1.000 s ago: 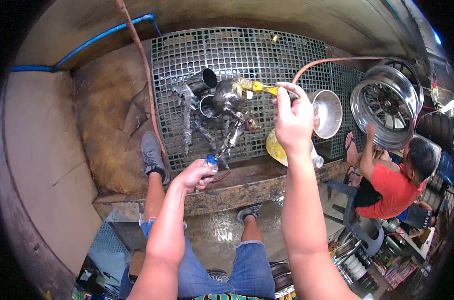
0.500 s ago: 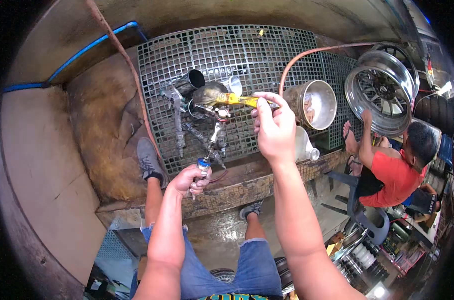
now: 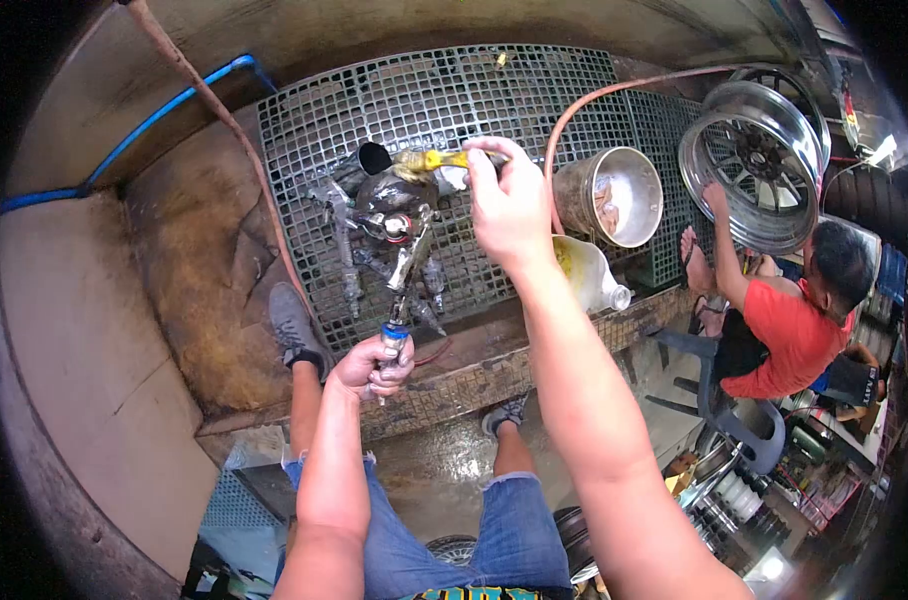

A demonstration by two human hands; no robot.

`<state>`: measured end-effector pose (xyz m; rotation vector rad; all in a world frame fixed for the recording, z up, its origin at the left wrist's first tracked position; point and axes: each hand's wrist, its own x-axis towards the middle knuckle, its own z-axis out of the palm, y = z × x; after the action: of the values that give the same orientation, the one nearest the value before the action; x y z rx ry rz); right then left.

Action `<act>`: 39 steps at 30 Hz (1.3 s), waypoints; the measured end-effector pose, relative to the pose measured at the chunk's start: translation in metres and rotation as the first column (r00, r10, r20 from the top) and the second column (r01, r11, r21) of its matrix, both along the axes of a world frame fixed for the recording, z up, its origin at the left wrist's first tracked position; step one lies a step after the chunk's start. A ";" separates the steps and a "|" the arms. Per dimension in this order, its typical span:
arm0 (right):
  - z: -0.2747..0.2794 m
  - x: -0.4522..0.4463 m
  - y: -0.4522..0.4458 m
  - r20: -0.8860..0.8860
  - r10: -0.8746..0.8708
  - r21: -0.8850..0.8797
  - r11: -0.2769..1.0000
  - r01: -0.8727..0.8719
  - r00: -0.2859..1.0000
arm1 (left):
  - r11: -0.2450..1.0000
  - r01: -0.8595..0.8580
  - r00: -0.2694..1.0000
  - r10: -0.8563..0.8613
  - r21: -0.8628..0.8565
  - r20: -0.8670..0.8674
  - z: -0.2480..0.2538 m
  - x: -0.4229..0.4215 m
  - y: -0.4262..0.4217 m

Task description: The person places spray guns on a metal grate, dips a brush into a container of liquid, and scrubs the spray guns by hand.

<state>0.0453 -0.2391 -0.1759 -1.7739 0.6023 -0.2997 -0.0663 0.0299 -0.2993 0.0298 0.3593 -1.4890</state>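
My left hand is closed around the blue-collared lower end of a long dirty metal part, which points away from me over the grating. My right hand grips the yellow handle of a paintbrush. Its bristles are to the left, above the far end of the metal part and apart from it as far as I can tell. Beneath them, several dark, wet metal pieces and a dark cylinder lie on the green plastic grating.
To the right stand a metal bucket and a cut translucent plastic jug. An orange hose crosses the grating. Farther right, a person in a red shirt sits on a chair, touching a shiny wheel rim.
The brush has moved left and away from me, off the metal part. The metal part has turned in my left hand, its far end shifting left. The camera view has shifted slightly.
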 end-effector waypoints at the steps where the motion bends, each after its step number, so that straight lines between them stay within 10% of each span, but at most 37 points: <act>1: -0.001 0.006 -0.004 -0.040 0.047 -0.055 0.997 -0.049 0.998 | 1.000 0.001 1.000 -0.001 -0.001 0.001 -0.001 -0.001 -0.001; 4: -0.009 -0.001 -0.013 -0.102 0.085 -0.123 0.988 -0.097 0.991 | 0.999 -0.008 0.999 0.006 -0.031 -0.041 -0.002 -0.002 -0.002; 11: -0.012 -0.069 0.001 -0.132 -0.155 0.440 0.876 0.198 0.979 | 1.000 -0.008 0.997 0.008 -0.003 -0.077 0.001 0.003 -0.003; 30: 0.036 -0.097 0.057 0.062 -0.167 0.284 0.948 0.143 0.984 | 0.971 -0.035 0.999 0.035 0.235 0.005 0.009 0.010 -0.019; 39: 0.031 -0.098 0.042 -0.002 0.110 -0.179 0.978 -0.108 0.994 | 0.895 -0.025 0.985 -0.054 0.445 0.164 0.023 0.019 -0.031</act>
<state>-0.0527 -0.1968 -0.1446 -1.9698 0.4820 -0.2924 -0.0468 -0.0007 -0.2764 0.5280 0.5548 -1.3796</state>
